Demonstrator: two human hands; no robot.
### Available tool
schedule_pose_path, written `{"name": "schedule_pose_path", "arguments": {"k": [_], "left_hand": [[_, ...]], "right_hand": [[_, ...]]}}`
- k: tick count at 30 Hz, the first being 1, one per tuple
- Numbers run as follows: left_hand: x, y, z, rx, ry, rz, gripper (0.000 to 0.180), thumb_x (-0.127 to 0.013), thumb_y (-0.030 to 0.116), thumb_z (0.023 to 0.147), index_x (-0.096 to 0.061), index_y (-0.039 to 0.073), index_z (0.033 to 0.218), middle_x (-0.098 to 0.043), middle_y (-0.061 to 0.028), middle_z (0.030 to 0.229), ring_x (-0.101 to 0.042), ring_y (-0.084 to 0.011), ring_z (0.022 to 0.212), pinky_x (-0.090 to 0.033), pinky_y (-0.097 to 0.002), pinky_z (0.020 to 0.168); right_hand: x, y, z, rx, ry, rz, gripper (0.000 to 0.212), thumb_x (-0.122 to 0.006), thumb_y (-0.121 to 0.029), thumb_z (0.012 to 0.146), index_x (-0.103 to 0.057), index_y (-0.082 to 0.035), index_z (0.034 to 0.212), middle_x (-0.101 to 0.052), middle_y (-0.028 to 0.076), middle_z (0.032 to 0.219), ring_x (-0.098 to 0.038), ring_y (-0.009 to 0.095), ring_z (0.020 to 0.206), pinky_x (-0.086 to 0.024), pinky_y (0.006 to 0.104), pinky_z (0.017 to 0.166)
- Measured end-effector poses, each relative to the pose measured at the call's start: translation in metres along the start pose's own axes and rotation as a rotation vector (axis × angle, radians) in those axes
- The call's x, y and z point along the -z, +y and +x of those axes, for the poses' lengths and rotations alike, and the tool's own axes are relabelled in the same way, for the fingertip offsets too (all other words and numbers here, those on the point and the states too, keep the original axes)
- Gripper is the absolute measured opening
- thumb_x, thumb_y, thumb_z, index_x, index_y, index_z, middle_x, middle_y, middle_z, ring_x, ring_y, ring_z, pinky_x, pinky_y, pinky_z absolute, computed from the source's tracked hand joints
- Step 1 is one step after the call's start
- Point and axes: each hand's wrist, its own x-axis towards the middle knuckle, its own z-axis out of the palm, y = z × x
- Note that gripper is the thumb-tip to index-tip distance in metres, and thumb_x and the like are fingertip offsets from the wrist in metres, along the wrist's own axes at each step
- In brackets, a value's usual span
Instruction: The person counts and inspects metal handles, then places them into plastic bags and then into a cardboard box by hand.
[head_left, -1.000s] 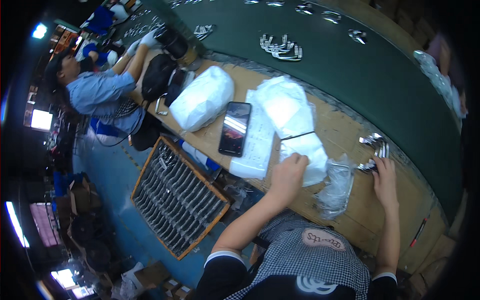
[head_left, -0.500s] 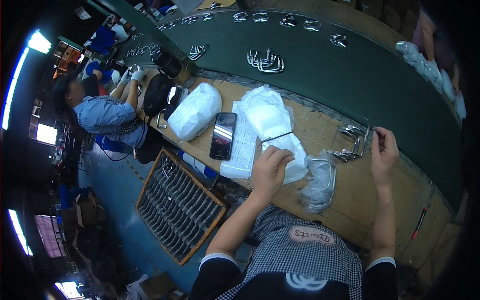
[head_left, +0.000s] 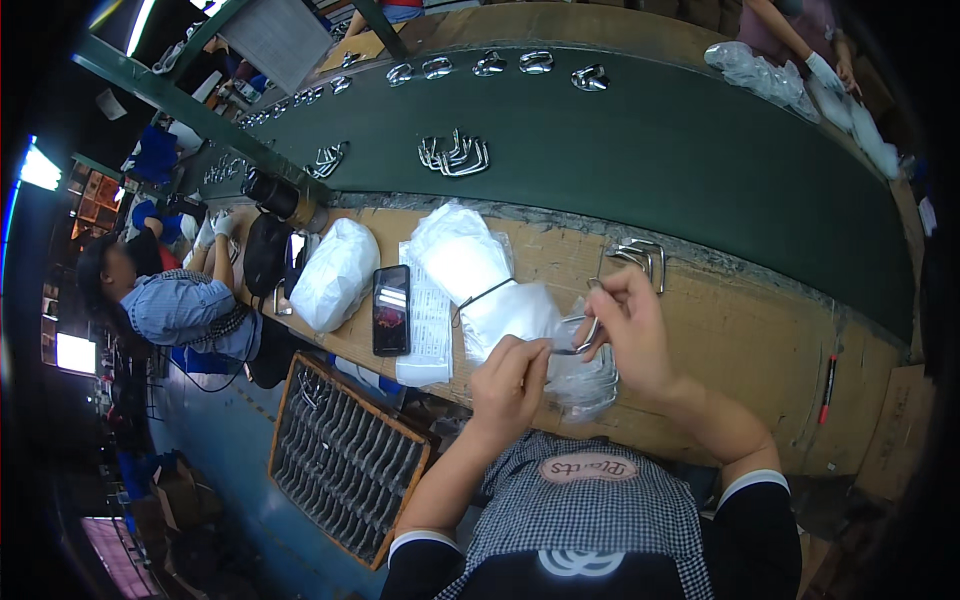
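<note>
Both grips meet at frame centre: left hand (head_left: 508, 378) and right hand (head_left: 630, 330) pinch a bent metal handle (head_left: 577, 340) over a clear plastic bag (head_left: 585, 378), low above the counter (head_left: 740, 330), seemingly for bagging.

One head-worn fisheye camera looks steeply down, close over the workbench (head_left: 740, 330), toward the conveyor belt (head_left: 660, 150).

A glossy, polished metal handle (head_left: 583, 338) is held in a thin, clear, crinkled plastic bag (head_left: 585, 375). The bench (head_left: 740, 330) is topped with matt brown cardboard, and the belt (head_left: 680, 150) is covered in smooth, matt green material.
</note>
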Motion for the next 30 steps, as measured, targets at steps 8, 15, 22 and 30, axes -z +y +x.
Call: {"name": "schedule_pose_path", "arguments": {"k": [8,15,22,30], "left_hand": [[-0.012,0.029,-0.024,-0.353,0.027,-0.036,0.020,-0.069,-0.005,0.077,-0.066,0.000,0.096,-0.056,-0.0085,0.066,-0.054,-0.0225,0.052,-0.042,-0.0311,0.046],[-0.024,-0.068,-0.019,-0.049,-0.060,0.567,0.012,-0.065,0.006,0.081,-0.064,0.001,0.092,-0.061,-0.0095,0.074,-0.059,-0.0322,0.062,-0.049,-0.0416,0.058],[-0.007,-0.090,-0.026,0.205,-0.220,0.494,0.007,-0.065,0.010,0.086,-0.062,0.004,0.086,-0.064,-0.0140,0.077,-0.064,-0.0325,0.069,-0.049,-0.0428,0.059],[-0.011,-0.072,-0.012,0.206,-0.009,0.349,0.012,-0.073,0.010,0.082,-0.063,0.004,0.085,-0.062,-0.0108,0.074,-0.062,-0.0284,0.065,-0.047,-0.0390,0.057]], "right_hand": [[0.034,0.018,-0.030,1.296,-0.356,-1.030,0.015,-0.066,-0.014,0.083,-0.054,-0.006,0.082,-0.065,0.012,0.094,-0.064,0.025,0.082,-0.052,0.0328,0.070],[0.041,0.025,-0.028,0.804,-0.671,-1.266,0.012,-0.064,-0.012,0.082,-0.060,-0.002,0.087,-0.063,0.009,0.090,-0.063,0.024,0.084,-0.053,0.0350,0.071],[0.087,0.026,0.025,0.596,-0.101,-1.326,0.020,-0.058,-0.001,0.084,-0.065,-0.001,0.102,-0.063,0.013,0.092,-0.060,0.033,0.093,-0.050,0.0424,0.080],[0.105,0.021,0.041,0.642,0.027,-1.284,0.021,-0.060,0.000,0.086,-0.063,0.001,0.106,-0.064,0.011,0.090,-0.062,0.030,0.080,-0.051,0.0372,0.069]]}}
